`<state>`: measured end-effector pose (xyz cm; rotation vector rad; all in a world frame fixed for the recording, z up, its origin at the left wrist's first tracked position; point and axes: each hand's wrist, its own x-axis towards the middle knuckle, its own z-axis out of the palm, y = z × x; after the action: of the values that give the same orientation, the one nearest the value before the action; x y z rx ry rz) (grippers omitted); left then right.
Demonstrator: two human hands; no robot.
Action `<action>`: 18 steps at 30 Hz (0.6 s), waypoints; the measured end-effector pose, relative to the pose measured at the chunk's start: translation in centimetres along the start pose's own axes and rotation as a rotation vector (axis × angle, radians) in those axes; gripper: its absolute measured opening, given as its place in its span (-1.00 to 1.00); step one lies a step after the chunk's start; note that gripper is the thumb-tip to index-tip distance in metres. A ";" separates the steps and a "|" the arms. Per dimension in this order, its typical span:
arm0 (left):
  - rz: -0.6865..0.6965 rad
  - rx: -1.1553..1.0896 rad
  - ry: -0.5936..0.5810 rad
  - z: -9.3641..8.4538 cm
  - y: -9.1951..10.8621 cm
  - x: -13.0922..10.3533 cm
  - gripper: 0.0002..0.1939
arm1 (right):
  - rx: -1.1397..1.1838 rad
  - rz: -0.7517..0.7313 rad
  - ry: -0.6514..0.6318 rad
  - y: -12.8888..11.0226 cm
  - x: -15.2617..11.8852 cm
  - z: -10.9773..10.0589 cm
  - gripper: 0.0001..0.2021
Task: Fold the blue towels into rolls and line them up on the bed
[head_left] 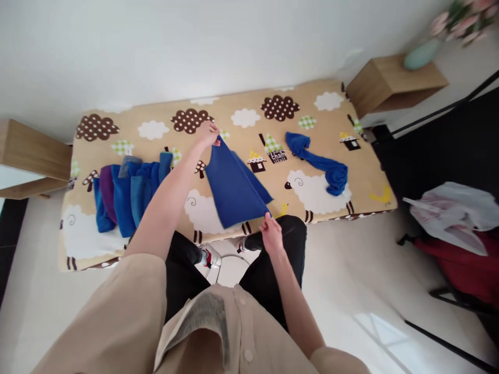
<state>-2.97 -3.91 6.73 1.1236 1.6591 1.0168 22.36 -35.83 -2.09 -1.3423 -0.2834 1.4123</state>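
Observation:
A blue cloth (pixel 237 189) is stretched at a slant over the middle of the patterned bed cover (pixel 245 118). My left hand (pixel 208 134) pinches its upper corner. My right hand (pixel 271 232) pinches its lower right corner, near the bed's front edge. Part of the cloth shows as a second layer behind the front one. On the left of the bed lies a row of several rolled or folded cloths (pixel 127 195), mostly blue, one purple. To the right, a twisted blue cloth (pixel 317 162) lies loose on the cover.
Wooden box shelves stand at the left (pixel 33 156) and right (pixel 390 83) ends of the bed. A green vase (pixel 423 54) with pink flowers is on the right one. A white plastic bag (pixel 456 210) lies on something red at the right. My knees are at the bed's front edge.

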 end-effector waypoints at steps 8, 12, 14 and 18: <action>0.181 -0.183 -0.045 -11.7 5.9 -10.3 -0.79 | -0.405 -0.520 0.049 -11.1 0.2 1.6 -0.50; 0.313 -0.058 0.004 -16.3 7.2 -15.6 -0.73 | -0.353 -0.710 0.123 -15.9 -0.2 4.0 -0.43; 0.381 0.042 0.068 -18.1 7.5 -17.6 -0.74 | -0.336 -0.807 0.136 -18.0 -0.7 4.9 -0.37; 0.495 0.149 0.184 -20.9 7.7 -20.4 -0.77 | -0.367 -0.945 0.044 -21.5 -2.7 6.1 -0.45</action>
<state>-16.32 -24.56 24.23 1.6330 1.6568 1.3549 27.99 -27.24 18.00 -1.2507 -1.0313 0.5408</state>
